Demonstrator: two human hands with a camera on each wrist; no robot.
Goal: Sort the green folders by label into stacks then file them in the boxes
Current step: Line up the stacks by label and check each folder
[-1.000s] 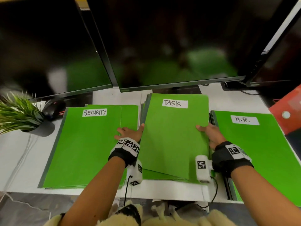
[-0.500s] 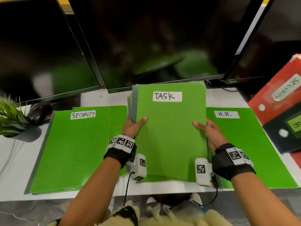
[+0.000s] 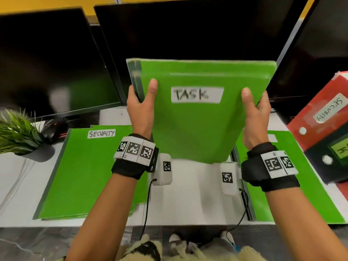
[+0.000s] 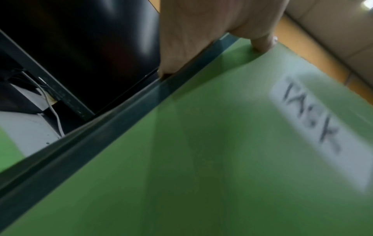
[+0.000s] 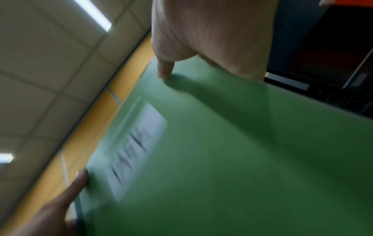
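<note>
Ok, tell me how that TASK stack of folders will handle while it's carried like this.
The TASK stack probably stays fairly stiff: it is tilted up off the desk without visible sagging. Its several folders could slide apart, since only the left hand and right hand pinch its side edges. It looks light enough, as thumbs on the front cover seem to hold it.
</note>
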